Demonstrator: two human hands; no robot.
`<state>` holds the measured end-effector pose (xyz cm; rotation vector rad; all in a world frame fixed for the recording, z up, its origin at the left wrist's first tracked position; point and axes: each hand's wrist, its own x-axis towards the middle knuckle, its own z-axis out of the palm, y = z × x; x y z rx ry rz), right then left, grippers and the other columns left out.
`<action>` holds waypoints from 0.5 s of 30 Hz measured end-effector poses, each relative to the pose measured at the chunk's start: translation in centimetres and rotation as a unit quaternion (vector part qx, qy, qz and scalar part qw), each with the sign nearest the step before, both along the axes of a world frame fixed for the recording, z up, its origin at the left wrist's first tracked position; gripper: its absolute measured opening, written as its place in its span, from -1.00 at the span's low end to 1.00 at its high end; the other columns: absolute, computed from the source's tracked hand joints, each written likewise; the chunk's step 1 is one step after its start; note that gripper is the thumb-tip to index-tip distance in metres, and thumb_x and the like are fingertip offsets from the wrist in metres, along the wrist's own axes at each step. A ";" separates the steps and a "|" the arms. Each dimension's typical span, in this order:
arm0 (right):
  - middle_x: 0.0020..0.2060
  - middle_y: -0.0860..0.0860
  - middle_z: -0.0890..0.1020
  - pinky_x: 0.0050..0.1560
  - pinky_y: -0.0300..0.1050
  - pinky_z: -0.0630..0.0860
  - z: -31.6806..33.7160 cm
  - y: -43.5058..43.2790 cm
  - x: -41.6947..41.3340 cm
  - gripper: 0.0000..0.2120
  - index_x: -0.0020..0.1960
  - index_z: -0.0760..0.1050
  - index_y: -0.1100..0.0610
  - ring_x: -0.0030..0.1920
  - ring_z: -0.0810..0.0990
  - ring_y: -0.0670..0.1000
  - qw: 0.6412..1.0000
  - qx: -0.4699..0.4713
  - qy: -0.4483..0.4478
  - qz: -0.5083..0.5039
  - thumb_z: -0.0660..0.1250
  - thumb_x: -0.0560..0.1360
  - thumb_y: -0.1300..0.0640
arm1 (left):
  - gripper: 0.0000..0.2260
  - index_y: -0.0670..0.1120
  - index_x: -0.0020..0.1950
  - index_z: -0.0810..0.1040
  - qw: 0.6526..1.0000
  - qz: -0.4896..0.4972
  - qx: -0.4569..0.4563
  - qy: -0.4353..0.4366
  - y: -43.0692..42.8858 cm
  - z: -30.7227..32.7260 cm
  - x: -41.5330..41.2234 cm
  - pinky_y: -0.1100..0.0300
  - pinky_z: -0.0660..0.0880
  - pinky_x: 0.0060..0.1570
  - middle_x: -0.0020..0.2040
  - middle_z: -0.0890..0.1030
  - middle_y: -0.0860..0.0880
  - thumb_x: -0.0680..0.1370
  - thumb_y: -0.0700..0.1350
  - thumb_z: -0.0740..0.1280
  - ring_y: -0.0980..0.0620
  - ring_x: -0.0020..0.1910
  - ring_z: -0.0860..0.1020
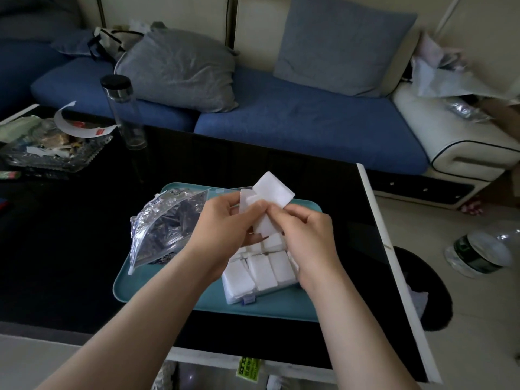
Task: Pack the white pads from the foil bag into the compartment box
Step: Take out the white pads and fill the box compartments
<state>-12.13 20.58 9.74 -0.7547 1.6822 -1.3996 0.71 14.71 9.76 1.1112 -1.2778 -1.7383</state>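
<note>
Head view: you are pinching stacked white rectangular pads [274, 192] between left hand [225, 220] and right hand [306, 235], above the clear plastic compartment box [261, 273], right of the silver foil bag [160, 226]; peel one off singly, squared.

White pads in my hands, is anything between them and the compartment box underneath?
No foreign object. Both the left hand and right hand hold the white pads above the compartment box. The visible compartments already hold packed pads, and the hands hide the far ones. The foil bag lies off to the left.
</note>
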 end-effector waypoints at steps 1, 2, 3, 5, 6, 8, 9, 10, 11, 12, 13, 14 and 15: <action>-0.19 0.09 0.77 0.04 0.17 0.73 0.1 0.2 -0.2 -0.81 -0.15 0.75 0.12 -0.07 0.77 0.16 1.000 0.002 0.018 0.002 0.52 0.56 0.03 | -0.87 -0.10 0.14 0.70 1.000 -0.003 -0.001 -0.007 0.1 0.0 -0.1 0.16 0.68 -0.16 -0.09 0.76 -0.08 0.65 -0.09 0.42 0.02 -0.15 0.73; -0.20 0.11 0.76 0.03 0.15 0.70 0.1 0.5 -0.5 -0.77 -0.17 0.73 0.16 -0.06 0.76 0.18 0.999 0.007 0.036 0.000 0.53 0.55 0.02 | -0.87 -0.10 0.13 0.70 1.000 -0.007 0.000 -0.012 0.3 0.0 -0.2 0.14 0.68 -0.16 -0.09 0.76 -0.09 0.65 -0.09 0.43 0.01 -0.15 0.73; -0.20 0.13 0.76 -0.04 0.09 0.69 0.0 0.7 -0.9 -0.74 -0.17 0.72 0.19 -0.06 0.75 0.18 0.998 0.014 0.057 0.004 0.53 0.54 0.00 | -0.88 -0.10 0.11 0.71 1.000 -0.009 -0.001 -0.020 0.4 0.0 -0.4 0.10 0.70 -0.16 -0.10 0.76 -0.09 0.65 -0.09 0.43 -0.01 -0.15 0.74; -0.24 0.07 0.75 -0.18 -0.14 0.59 -0.3 0.9 -1.5 -0.76 -0.11 0.70 0.17 -0.13 0.73 0.12 0.995 0.023 0.099 0.003 0.55 0.51 -0.02 | -0.91 -0.08 0.06 0.72 0.999 -0.007 -0.013 -0.047 0.5 0.0 -0.5 0.01 0.73 -0.14 -0.12 0.76 -0.09 0.65 -0.10 0.43 -0.04 -0.15 0.75; -0.25 0.00 0.74 -0.19 -0.27 0.56 -0.4 1.0 -1.7 -0.80 0.00 0.68 0.09 -0.17 0.72 -0.01 0.993 0.027 0.118 -0.007 0.56 0.50 -0.02 | -0.92 -0.08 0.05 0.72 0.998 -0.003 -0.024 -0.064 0.5 -0.1 -0.5 -0.02 0.73 -0.14 -0.12 0.76 -0.09 0.65 -0.10 0.43 -0.05 -0.13 0.75; -0.16 -0.09 0.73 -0.12 -0.31 0.54 -0.7 1.2 -2.2 -0.57 0.31 0.53 -0.13 -0.13 0.69 -0.21 0.987 0.023 0.159 -0.026 0.57 0.49 -0.03 | -0.92 -0.07 0.05 0.71 0.996 -0.002 -0.039 -0.085 0.3 -0.4 -0.5 -0.01 0.73 -0.18 -0.11 0.76 -0.09 0.65 -0.12 0.42 -0.03 -0.13 0.75; -0.11 -0.10 0.73 -0.07 -0.27 0.59 -1.0 1.1 -2.4 -0.52 0.37 0.51 -0.14 -0.09 0.70 -0.22 0.985 0.002 0.174 -0.023 0.57 0.50 -0.02 | -0.92 -0.08 0.07 0.71 0.995 -0.009 -0.041 -0.089 0.2 -0.5 -0.4 0.01 0.72 -0.20 -0.11 0.76 -0.09 0.66 -0.12 0.42 -0.02 -0.13 0.75; -0.08 -0.08 0.74 -0.03 -0.17 0.66 -1.3 1.0 -2.5 -0.58 0.35 0.57 -0.11 -0.08 0.72 -0.19 0.983 -0.024 0.182 -0.017 0.56 0.52 0.00 | -0.91 -0.09 0.09 0.70 0.995 -0.022 -0.040 -0.090 0.1 -0.6 -0.4 0.04 0.71 -0.21 -0.09 0.76 -0.09 0.66 -0.12 0.41 -0.01 -0.12 0.75; -0.10 -0.06 0.76 -0.01 -0.05 0.71 -1.5 0.9 -2.6 -0.68 0.27 0.65 -0.05 -0.09 0.74 -0.14 0.981 -0.046 0.188 -0.011 0.56 0.53 0.04 | -0.90 -0.10 0.11 0.70 0.995 -0.035 -0.035 -0.087 0.1 -0.7 -0.5 0.06 0.71 -0.22 -0.08 0.77 -0.09 0.66 -0.13 0.41 -0.01 -0.11 0.76; -0.14 -0.05 0.77 -0.01 0.03 0.72 -1.7 0.8 -2.6 -0.75 0.20 0.70 0.00 -0.12 0.75 -0.10 0.980 -0.058 0.192 -0.014 0.57 0.53 0.07 | -0.89 -0.11 0.14 0.70 0.995 -0.044 -0.027 -0.080 0.0 -0.8 -0.5 0.08 0.70 -0.21 -0.06 0.77 -0.09 0.66 -0.13 0.40 -0.02 -0.09 0.76; -0.20 -0.05 0.77 -0.03 0.04 0.73 -1.9 0.6 -2.6 -0.79 0.16 0.71 0.02 -0.16 0.76 -0.09 0.979 -0.065 0.190 -0.025 0.57 0.53 0.08 | -0.87 -0.12 0.16 0.69 0.996 -0.047 -0.017 -0.073 0.0 -0.9 -0.6 0.08 0.70 -0.20 -0.05 0.77 -0.10 0.67 -0.14 0.40 -0.03 -0.08 0.76; -0.25 -0.05 0.76 -0.06 -0.01 0.71 -1.9 0.6 -2.6 -0.78 0.15 0.70 0.03 -0.20 0.75 -0.09 0.980 -0.066 0.184 -0.041 0.58 0.52 0.08 | -0.86 -0.13 0.19 0.68 0.997 -0.047 -0.003 -0.062 -0.1 -1.0 -0.7 0.07 0.70 -0.17 -0.02 0.77 -0.12 0.67 -0.15 0.39 -0.05 -0.06 0.76; -0.29 -0.05 0.75 -0.09 -0.09 0.68 -2.0 0.5 -2.6 -0.76 0.16 0.69 0.03 -0.22 0.75 -0.10 0.980 -0.067 0.180 -0.059 0.59 0.52 0.08 | -0.85 -0.15 0.21 0.67 0.998 -0.046 0.017 -0.049 -0.2 -1.1 -0.8 0.05 0.71 -0.14 0.01 0.76 -0.15 0.68 -0.16 0.38 -0.08 -0.04 0.76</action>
